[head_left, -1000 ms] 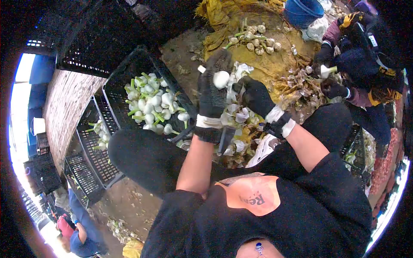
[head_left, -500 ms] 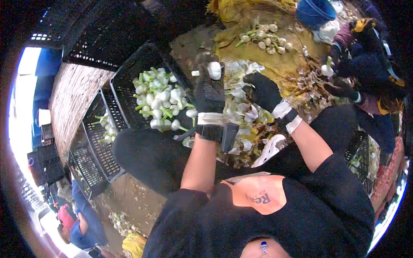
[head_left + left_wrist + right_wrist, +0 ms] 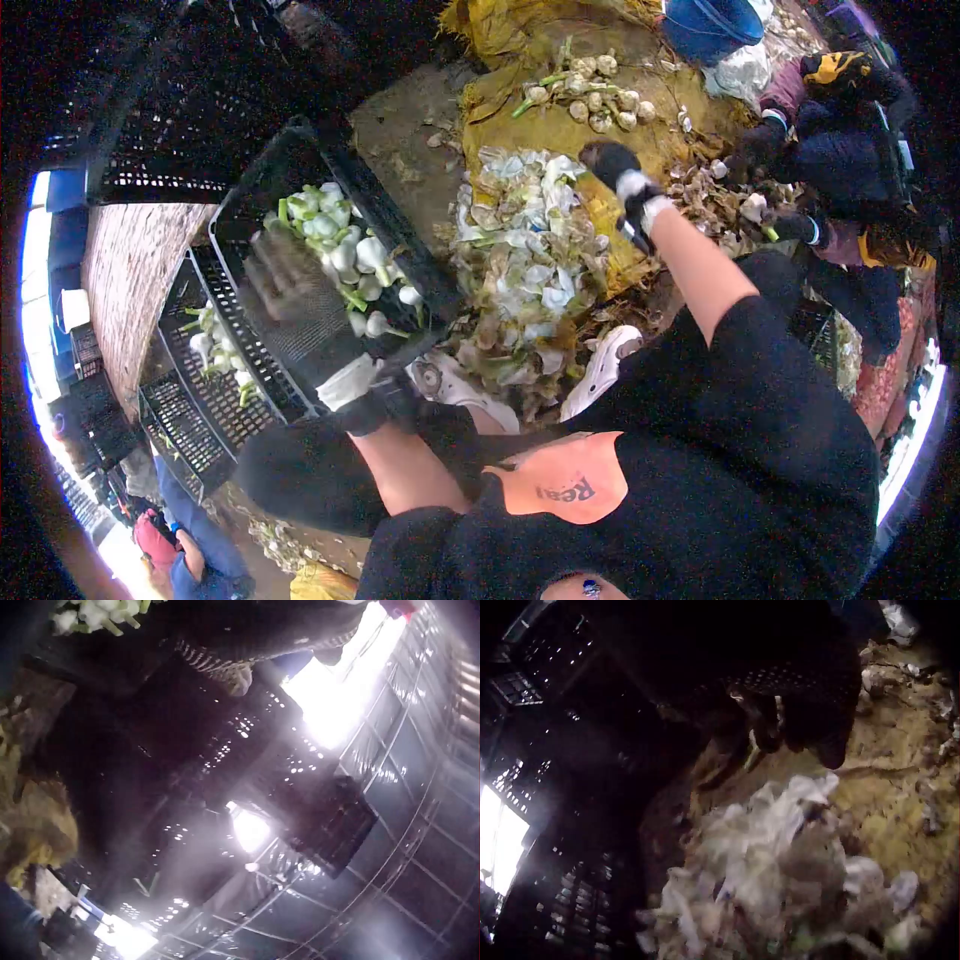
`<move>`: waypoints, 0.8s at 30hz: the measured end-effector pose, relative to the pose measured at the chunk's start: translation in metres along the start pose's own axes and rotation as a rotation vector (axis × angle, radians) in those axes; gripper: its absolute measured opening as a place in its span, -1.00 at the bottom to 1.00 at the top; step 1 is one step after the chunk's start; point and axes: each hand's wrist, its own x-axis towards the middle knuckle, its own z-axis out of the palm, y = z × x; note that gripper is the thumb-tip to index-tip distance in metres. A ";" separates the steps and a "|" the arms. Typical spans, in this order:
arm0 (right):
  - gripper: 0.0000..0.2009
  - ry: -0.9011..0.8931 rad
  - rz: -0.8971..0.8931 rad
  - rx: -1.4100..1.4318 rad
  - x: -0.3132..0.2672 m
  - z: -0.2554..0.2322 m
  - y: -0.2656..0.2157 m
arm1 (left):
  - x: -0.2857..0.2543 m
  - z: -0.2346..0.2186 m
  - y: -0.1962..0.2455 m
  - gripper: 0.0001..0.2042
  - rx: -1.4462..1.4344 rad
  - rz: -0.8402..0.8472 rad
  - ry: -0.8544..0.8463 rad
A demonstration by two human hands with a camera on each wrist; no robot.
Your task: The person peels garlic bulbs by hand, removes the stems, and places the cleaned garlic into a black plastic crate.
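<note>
White garlic bulbs with green stems lie piled in a black plastic crate. Over the crate's near left part is my left hand in a dark mesh glove, blurred, fingers stretched out and no bulb in them. In the left wrist view its glove crosses the top, near some bulbs. My gloved right hand is over the yellow sacking, just short of several untrimmed garlic bulbs. Pale strips show by its bent fingers in the right wrist view; whether it holds them, I cannot tell.
A heap of garlic skins spreads between my white clogs. Another crate with bulbs stands at the left, and stacked black crates rise behind. On the right, another person works beside brown peelings; a blue bucket stands beyond.
My left hand has swung left from over the skins to the crate, and the white bulb it carried is no longer in it. The right hand has moved forward toward the untrimmed bulbs.
</note>
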 end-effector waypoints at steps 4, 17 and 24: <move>-0.73 0.094 -0.099 -0.356 0.059 -0.002 0.035 | -0.029 0.019 -0.040 -0.55 0.409 -0.052 -0.060; -0.84 0.043 -0.699 0.215 0.020 -0.022 -0.001 | -0.063 -0.005 -0.134 -0.45 1.215 -0.297 -0.158; -0.72 -0.282 -0.359 1.059 -0.110 -0.119 -0.134 | -0.064 -0.014 -0.171 -0.47 1.431 -0.161 -0.377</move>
